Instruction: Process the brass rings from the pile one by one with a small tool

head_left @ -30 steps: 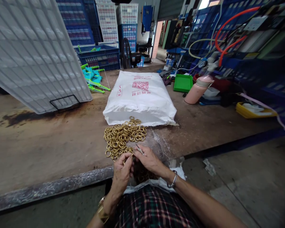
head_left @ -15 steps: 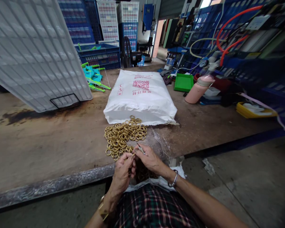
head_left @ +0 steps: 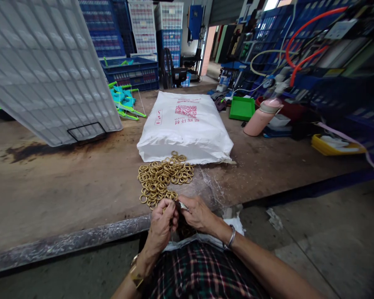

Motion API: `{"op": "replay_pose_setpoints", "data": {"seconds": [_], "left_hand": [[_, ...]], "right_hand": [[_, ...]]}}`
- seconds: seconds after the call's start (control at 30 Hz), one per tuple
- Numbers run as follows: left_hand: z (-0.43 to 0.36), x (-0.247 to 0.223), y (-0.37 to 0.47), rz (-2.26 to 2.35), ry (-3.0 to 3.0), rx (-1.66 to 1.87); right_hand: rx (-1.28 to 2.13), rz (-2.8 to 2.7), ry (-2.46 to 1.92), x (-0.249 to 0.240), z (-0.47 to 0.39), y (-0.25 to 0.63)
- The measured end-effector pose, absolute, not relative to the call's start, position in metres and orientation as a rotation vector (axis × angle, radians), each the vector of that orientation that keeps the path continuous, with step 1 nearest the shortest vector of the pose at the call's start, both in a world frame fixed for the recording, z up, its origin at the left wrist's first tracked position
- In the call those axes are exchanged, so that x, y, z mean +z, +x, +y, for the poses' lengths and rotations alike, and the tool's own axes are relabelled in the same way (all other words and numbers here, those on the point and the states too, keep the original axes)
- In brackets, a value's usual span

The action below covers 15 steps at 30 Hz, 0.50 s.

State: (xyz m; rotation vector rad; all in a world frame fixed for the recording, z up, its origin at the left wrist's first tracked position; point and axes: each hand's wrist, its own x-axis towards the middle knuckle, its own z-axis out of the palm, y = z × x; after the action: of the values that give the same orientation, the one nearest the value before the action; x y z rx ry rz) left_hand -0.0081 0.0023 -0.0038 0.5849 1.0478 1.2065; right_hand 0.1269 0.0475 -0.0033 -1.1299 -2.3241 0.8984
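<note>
My left hand (head_left: pixel 164 218) is closed in a pinch at the table's front edge. A gold-coloured ring, mostly hidden by the fingers, appears to be in its grip. Close beside it on the right, my right hand (head_left: pixel 198 212) is wrapped around a small knife (head_left: pixel 183 206) with a pale handle, its tip turned toward the left fingertips. A heap of gold-coloured rings (head_left: pixel 160 178) lies on the table just beyond both hands. More dark rings show dimly below the hands, above my lap.
Behind the rings lies a white printed sack (head_left: pixel 185 128). A large ribbed white crate (head_left: pixel 59 83) stands tilted at the left. Toward the right are a pink bottle (head_left: pixel 262 118), a green tray (head_left: pixel 242 109) and a yellow tray (head_left: pixel 333 147). The wooden table (head_left: pixel 65 187) has a wrapped front edge.
My right hand has turned and dipped slightly, so the knife tip that pointed up and away now sits lower, by the left fingers. My left hand stays nearly in place.
</note>
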Motion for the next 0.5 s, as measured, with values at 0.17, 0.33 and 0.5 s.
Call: {"op": "replay_pose_setpoints", "data": {"seconds": [0.17,0.33,0.5], "left_hand": [[0.001,-0.009,-0.010,1.085,0.656,1.206],[-0.001,-0.010,-0.011,1.188,0.745,1.203],[-0.021,0.004,-0.009,1.071,0.737,1.018]], "right_hand": [[0.840,-2.436,-1.179,0.001,0.047,0.127],[0.765,-2.574,-1.317,0.007,0.048,0.125],[0.593,-2.578,-1.509,0.003,0.060,0.129]]}}
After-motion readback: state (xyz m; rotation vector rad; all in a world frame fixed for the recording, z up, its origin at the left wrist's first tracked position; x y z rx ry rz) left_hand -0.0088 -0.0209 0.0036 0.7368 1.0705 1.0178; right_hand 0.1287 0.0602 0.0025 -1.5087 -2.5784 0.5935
